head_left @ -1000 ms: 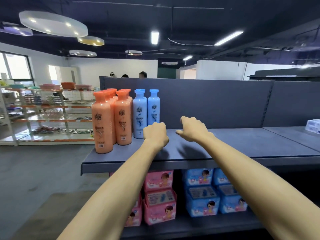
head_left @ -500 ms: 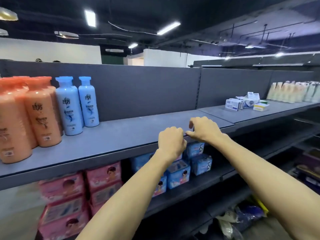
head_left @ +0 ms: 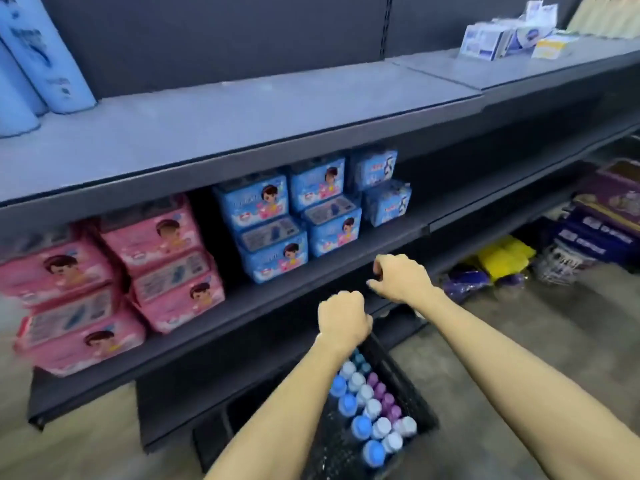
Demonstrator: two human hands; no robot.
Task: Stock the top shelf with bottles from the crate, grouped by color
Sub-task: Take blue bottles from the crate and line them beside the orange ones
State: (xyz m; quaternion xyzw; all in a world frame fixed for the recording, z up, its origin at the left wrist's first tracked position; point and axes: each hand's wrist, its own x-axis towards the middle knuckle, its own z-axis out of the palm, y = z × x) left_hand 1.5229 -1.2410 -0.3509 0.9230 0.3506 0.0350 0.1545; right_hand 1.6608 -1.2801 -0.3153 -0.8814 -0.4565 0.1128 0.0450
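The grey top shelf (head_left: 242, 109), flat and matte, is fronted by a dark lip, and tall pale blue bottles (head_left: 45, 57) are stood at its left end. Soft pink packs (head_left: 104, 282) and blue packs (head_left: 294, 216) are stacked on the shelf beneath. A black lattice crate (head_left: 410, 384) is set on the floor, filled with upright round-capped bottles (head_left: 363, 407) in blue, pale and purple. Above it the left hand (head_left: 343, 320) is held with its grip closed to a fist. The right hand (head_left: 401, 277) is curled more loosely just beyond. Nothing is seen held in either.
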